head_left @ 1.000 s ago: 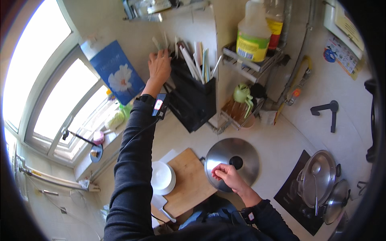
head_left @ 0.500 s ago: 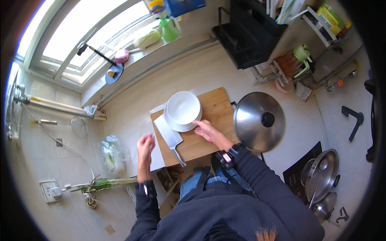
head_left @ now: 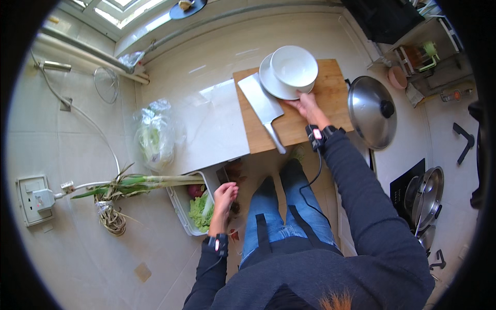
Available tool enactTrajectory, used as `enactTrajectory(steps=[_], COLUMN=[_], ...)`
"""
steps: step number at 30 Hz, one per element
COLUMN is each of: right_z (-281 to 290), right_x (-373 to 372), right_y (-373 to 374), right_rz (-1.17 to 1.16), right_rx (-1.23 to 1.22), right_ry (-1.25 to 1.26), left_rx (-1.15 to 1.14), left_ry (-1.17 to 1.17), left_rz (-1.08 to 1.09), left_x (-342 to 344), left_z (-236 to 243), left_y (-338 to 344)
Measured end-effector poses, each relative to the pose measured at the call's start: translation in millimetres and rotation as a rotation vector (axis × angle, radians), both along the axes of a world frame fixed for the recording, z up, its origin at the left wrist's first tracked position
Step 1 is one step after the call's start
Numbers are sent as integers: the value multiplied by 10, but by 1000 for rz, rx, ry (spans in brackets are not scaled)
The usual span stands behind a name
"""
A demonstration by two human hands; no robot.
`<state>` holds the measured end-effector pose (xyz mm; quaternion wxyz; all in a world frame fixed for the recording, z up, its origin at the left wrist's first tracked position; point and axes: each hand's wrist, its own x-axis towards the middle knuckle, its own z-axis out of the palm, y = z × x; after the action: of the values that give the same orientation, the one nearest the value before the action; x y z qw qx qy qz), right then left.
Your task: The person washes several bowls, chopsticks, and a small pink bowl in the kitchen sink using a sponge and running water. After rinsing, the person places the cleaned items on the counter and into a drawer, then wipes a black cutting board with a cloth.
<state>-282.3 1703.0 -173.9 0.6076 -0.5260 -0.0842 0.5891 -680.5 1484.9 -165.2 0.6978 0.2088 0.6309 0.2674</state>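
Note:
A white bowl [head_left: 294, 65] rests on a white plate [head_left: 274, 87] at the far side of a wooden cutting board [head_left: 325, 113]. At the plate's near edge, my right hand [head_left: 307, 107] is closed on the rim, thumb on top and fingers below. A cleaver [head_left: 263, 103] lies flat on the board left of the plate, its handle toward me. My left hand [head_left: 224, 200] hangs in front of the counter, fingers curled together, with nothing visible in it. Beside it is a white bin [head_left: 181, 206] with leafy greens [head_left: 201, 212] and a reddish onion [head_left: 196, 190].
Right of the board lies a domed steel lid [head_left: 369, 113]. A bagged vegetable [head_left: 154, 137] sits at the counter's left end. Long green onions [head_left: 139, 182] reach over the bin. Steel pans [head_left: 430, 199] stand at the right by a dark panel. A wall socket [head_left: 35, 200] is at left.
The view has tilted down and left, bringing the bin and my legs into sight. My right hand has closed on the plate's rim. My left hand has lowered from the board's left side toward the bin.

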Motion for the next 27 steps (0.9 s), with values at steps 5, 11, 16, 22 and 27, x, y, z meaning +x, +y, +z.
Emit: enactTrajectory(steps=[5, 11, 16, 22, 27], right_z=[153, 442, 958, 1192, 1197], right_x=[-82, -65, -73, -334, -554], right_y=[-109, -903, -1981, -3434, -4486], right_rz=[-109, -95, -68, -112, -180], right_rx=[-26, -14, -32, -155, -282], right_ry=[-90, -134, -210, -180, -195], left_rx=[472, 503, 638, 666, 604], left_ry=[461, 577, 712, 578, -129], left_rz=[-110, -180, -337, -738, -380], left_x=[205, 422, 543, 1545, 2161], left_z=[-712, -919, -736, -802, -1103], left_y=[328, 579, 165, -948, -1152])
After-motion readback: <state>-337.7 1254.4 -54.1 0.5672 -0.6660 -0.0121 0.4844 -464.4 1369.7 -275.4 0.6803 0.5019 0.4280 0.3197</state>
